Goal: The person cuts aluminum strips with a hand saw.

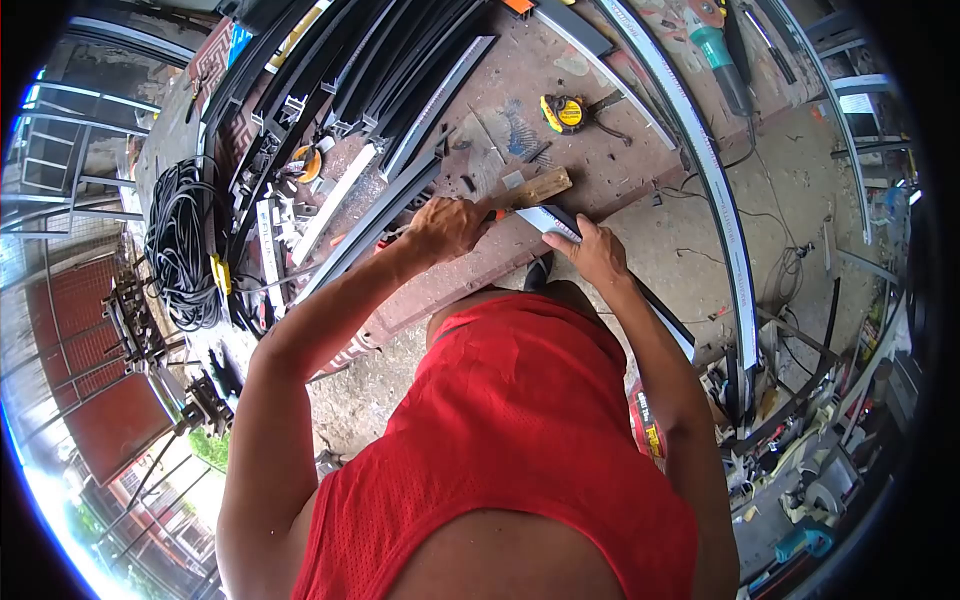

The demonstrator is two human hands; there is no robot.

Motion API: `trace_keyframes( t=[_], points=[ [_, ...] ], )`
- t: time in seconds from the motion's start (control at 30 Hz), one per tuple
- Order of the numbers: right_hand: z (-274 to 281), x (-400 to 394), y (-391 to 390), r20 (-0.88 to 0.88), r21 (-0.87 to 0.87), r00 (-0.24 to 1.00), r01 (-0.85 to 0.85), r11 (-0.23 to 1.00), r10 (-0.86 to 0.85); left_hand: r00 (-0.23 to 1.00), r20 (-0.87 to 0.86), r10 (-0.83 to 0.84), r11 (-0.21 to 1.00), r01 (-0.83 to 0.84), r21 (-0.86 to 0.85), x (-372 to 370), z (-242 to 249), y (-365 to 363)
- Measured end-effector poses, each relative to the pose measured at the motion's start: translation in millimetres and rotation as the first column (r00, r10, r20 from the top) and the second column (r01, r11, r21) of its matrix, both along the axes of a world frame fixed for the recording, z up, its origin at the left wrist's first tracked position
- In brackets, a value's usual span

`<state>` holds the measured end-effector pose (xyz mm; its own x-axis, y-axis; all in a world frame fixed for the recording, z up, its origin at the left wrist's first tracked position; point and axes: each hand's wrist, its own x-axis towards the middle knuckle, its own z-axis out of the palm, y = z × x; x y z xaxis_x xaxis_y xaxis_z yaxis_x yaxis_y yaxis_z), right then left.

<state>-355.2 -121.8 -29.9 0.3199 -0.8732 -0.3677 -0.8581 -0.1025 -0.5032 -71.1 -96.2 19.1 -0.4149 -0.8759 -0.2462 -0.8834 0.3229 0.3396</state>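
Observation:
My left hand (446,229) is closed round the handle of a tool with an orange-red part (497,214); the rest of the tool is too small to make out. My right hand (598,252) grips a dark metal profile with a white face (551,222), thumb on the white side. The profile runs back under my right forearm to a pale end (683,340). Its front end lies near the tool's tip, by a wooden block (543,187) on the reddish work table (600,182).
A yellow tape measure (564,114) lies ahead. Black profiles (400,60) and a coiled black cable (182,240) are at the left. A long curved profile (722,200) and a teal angle grinder (717,55) are at the right. Scraps and tools (820,480) lie lower right.

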Motion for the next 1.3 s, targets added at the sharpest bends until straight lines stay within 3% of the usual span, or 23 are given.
trace_keyframes(
  t=[0.2,0.3,0.4,0.5,0.53,0.63,0.67,0.77,0.8,0.87,0.9,0.97,1.03,1.1,1.13,1.2,1.23,1.27,1.3],
  points=[
    [-7.8,1.4,4.5,-0.012,-0.106,1.000,0.019,0.994,-0.020,0.999,0.039,-0.006,0.999,0.004,0.051,11.2,-3.3,3.2],
    [1.3,2.4,0.1,-0.031,0.003,0.999,0.016,1.000,-0.016,0.996,0.088,0.000,0.997,-0.007,0.081,25.4,1.8,10.5],
    [-5.4,1.6,3.1,-0.038,-0.036,0.999,0.019,0.999,-0.021,0.992,0.127,-0.015,0.999,0.008,0.052,38.0,1.5,14.3],
    [-7.5,-8.8,3.4,-0.008,-0.088,1.000,0.000,0.996,-0.001,0.999,0.044,0.000,1.000,0.000,0.009,44.5,-8.4,18.1],
    [12.7,-11.6,2.1,-0.026,-0.012,1.000,0.002,1.000,-0.002,0.996,0.064,0.058,0.996,-0.062,0.070,38.4,6.0,15.1],
    [49.4,-27.0,14.2,0.092,-0.076,0.996,0.029,0.997,-0.022,0.987,-0.103,0.127,0.992,-0.125,0.020,34.9,24.2,10.9],
    [58.0,-31.5,18.2,0.049,-0.124,0.999,0.025,0.992,-0.019,0.955,-0.202,0.219,0.976,-0.216,0.036,29.9,35.1,9.2],
    [90.6,-30.7,19.6,0.179,-0.216,0.983,0.076,0.973,-0.037,0.762,-0.490,0.424,0.902,-0.404,0.151,2.5,71.2,7.2],
    [112.5,-22.1,16.5,0.370,-0.253,0.926,0.181,0.950,-0.078,0.675,-0.584,0.451,0.887,-0.415,0.204,-2.4,67.0,8.3],
    [138.3,-25.2,5.9,0.533,-0.338,0.832,0.376,0.863,-0.154,0.509,-0.723,0.466,0.862,-0.446,0.242,-13.7,66.0,10.7],
    [143.2,-32.8,-0.5,0.727,-0.169,0.625,0.564,0.808,-0.285,0.469,-0.715,0.519,0.832,-0.468,0.298,-12.9,64.4,13.1],
    [197.4,-35.9,-9.4,0.932,0.043,0.229,0.700,0.713,-0.281,0.387,-0.684,0.618,0.765,-0.495,0.411,-11.1,59.1,18.7],
    [226.3,-42.7,-18.5,0.941,0.286,-0.134,0.806,0.518,-0.312,0.352,-0.719,0.599,0.783,-0.443,0.436,-2.4,69.0,27.0],
    [217.5,-64.8,-25.0,0.882,0.467,-0.366,0.760,0.451,-0.296,0.310,-0.706,0.636,0.764,-0.377,0.523,13.2,86.2,34.8],
    [206.7,-77.9,-26.0,0.837,0.546,-0.445,0.719,0.430,-0.320,0.306,-0.642,0.702,0.711,-0.266,0.651,27.1,98.0,37.7],
    [173.6,-102.6,-26.5,0.762,0.647,-0.535,0.651,0.398,-0.363,0.166,-0.712,0.682,0.731,-0.144,0.667,35.1,100.9,39.5],
    [160.3,-107.5,-25.8,0.702,0.711,-0.605,0.623,0.326,-0.376,0.094,-0.737,0.670,0.743,-0.083,0.664,38.6,102.6,40.7],
    [148.7,-107.3,-21.6,0.692,0.718,-0.612,0.637,0.280,-0.383,-0.032,-0.738,0.674,0.738,-0.018,0.675,36.9,107.6,41.5],
    [139.3,-106.3,-16.6,0.683,0.723,-0.619,0.651,0.233,-0.388,-0.066,-0.758,0.649,0.759,-0.025,0.651,35.7,111.1,42.7]
  ],
)
